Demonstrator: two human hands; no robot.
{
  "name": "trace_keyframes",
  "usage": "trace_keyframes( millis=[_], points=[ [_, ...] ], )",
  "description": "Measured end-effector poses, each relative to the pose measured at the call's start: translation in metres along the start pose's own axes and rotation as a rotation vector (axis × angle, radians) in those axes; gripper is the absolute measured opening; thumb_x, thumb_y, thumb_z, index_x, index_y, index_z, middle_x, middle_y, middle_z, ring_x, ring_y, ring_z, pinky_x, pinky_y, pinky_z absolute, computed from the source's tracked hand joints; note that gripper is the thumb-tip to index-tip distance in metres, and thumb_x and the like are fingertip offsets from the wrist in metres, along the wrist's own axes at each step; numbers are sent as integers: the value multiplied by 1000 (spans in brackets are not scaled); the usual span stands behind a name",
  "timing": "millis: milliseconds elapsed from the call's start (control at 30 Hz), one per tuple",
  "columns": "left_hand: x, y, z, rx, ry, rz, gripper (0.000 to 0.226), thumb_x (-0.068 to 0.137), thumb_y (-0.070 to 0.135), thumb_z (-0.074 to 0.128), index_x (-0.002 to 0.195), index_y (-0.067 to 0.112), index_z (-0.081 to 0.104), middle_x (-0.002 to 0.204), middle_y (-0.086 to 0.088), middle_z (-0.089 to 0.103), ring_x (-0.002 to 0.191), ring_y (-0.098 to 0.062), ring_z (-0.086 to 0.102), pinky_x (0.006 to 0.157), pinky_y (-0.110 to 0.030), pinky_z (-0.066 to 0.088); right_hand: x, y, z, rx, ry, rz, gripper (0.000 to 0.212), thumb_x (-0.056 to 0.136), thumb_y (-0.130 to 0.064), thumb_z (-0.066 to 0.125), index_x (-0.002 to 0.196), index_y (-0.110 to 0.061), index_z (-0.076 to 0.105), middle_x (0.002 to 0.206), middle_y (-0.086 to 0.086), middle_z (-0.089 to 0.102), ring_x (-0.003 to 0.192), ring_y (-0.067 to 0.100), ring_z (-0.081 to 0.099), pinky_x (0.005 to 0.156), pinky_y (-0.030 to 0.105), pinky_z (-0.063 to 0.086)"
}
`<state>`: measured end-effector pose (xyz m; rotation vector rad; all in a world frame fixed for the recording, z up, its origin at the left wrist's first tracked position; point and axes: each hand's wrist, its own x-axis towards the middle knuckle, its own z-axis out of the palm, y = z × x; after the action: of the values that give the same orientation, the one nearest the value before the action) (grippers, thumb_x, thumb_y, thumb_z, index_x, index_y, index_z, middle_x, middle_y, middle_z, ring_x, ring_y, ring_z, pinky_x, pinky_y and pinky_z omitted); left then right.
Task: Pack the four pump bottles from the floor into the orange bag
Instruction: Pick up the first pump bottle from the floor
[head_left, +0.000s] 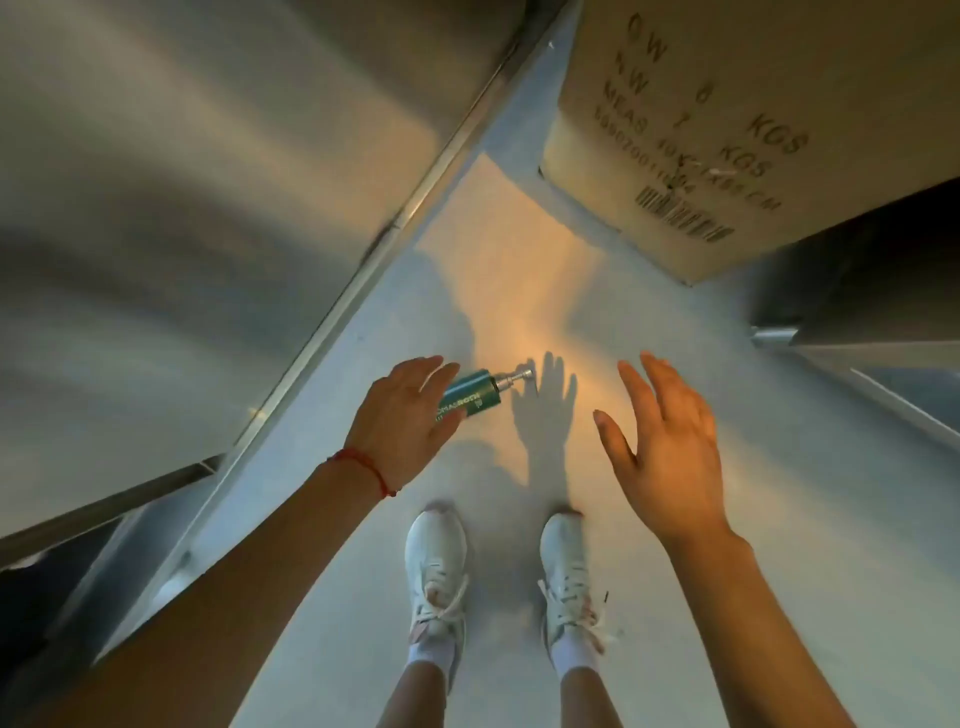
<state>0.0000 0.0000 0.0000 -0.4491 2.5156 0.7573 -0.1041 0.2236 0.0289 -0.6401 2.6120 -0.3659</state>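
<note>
Teal pump bottle (471, 393), partly lettered "ROTH", lies in left hand (402, 415).

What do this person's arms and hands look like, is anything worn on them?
Both forearms are bare, with no sleeves in view and no gloves. The left hand has a thin red string bracelet tied round its wrist. The right hand and its wrist show no bracelet, watch or ring.

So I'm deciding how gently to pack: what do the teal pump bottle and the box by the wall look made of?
The teal pump bottle looks like glossy plastic or coated glass, which one is unclear; its pump head shines silver, metal or metallised plastic. The box is matte brown cardboard with printed black lettering.
</note>
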Motion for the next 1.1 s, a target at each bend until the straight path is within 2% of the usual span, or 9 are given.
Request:
trace_keyframes(
  millis=[100, 300, 400, 500, 600, 733, 867, 967, 1100],
  points=[
    [29, -21, 38, -107, 32, -66, 51, 88, 30, 52, 132, 8, 41, 136, -17, 47, 127, -31, 40, 103, -42, 36, 8, 20, 36, 13, 44, -17, 46, 90, -28, 55, 129, -5, 48, 139, 21, 45, 129, 38, 41, 105, 51, 30],
    [90, -46, 118, -181, -78, -207, 50, 86, 31, 56, 129, 10, 42, 130, -17, 50, 117, -33, 44, 99, -47, 38, 9, 56, 101, -3, -6, -26, 49, 88, -31, 48, 130, -7, 48, 138, 20, 47, 128, 36, 43, 105, 50, 31],
    [109, -56, 146, -200, -124, -296, 46, 81, 34, 62, 120, 12, 50, 116, -17, 57, 104, -33, 52, 91, -45, 44, 7, 70, 124, 3, -37, -12, 49, 89, -33, 46, 131, -8, 46, 139, 18, 46, 130, 34, 41, 106, 50, 31],
    [119, -66, 163, -153, -114, -303, 45, 72, 41, 69, 107, 15, 58, 101, -13, 59, 93, -31, 54, 82, -41, 47, 3, 78, 138, 13, -78, 13, 51, 90, -35, 43, 133, -10, 43, 141, 17, 44, 131, 33, 39, 107, 48, 30],
    [121, -70, 170, -135, -72, -291, 40, 64, 48, 72, 88, 18, 64, 83, -6, 59, 79, -26, 52, 69, -34, 44, 1, 80, 144, 18, -122, 21, 52, 90, -37, 41, 135, -10, 42, 143, 15, 43, 133, 31, 37, 109, 47, 28],
    [121, -70, 176, -268, 23, -457, 34, 63, 50, 71, 60, 20, 55, 56, 2, 52, 55, -16, 48, 47, -25, 33, 1, 82, 147, 44, -131, 27, 53, 91, -39, 39, 136, -12, 40, 143, 14, 42, 133, 30, 37, 109, 46, 28],
    [116, -69, 176, -483, 53, -577, 30, 63, 45, 72, 68, 16, 66, 66, -3, 65, 62, -18, 60, 57, -29, 49, 3, 79, 146, 56, -123, 33, 53, 91, -39, 39, 136, -12, 40, 143, 13, 42, 133, 29, 37, 108, 43, 27],
    [103, -62, 162, -768, 87, -618, 18, 63, 36, 75, 63, 22, 64, 60, 6, 65, 54, -8, 61, 48, -20, 46, 4, 74, 138, 54, -120, 32, 53, 92, -41, 37, 137, -13, 39, 144, 12, 41, 134, 29, 36, 109, 41, 25],
    [67, -38, 125, -926, 58, -561, 11, 70, 27, 73, 68, 20, 65, 49, 12, 66, 47, 2, 61, 41, -8, 43, -5, 56, 109, 64, -137, 28, 52, 93, -42, 37, 137, -13, 39, 145, 13, 40, 134, 30, 36, 109, 45, 26]
  ],
)
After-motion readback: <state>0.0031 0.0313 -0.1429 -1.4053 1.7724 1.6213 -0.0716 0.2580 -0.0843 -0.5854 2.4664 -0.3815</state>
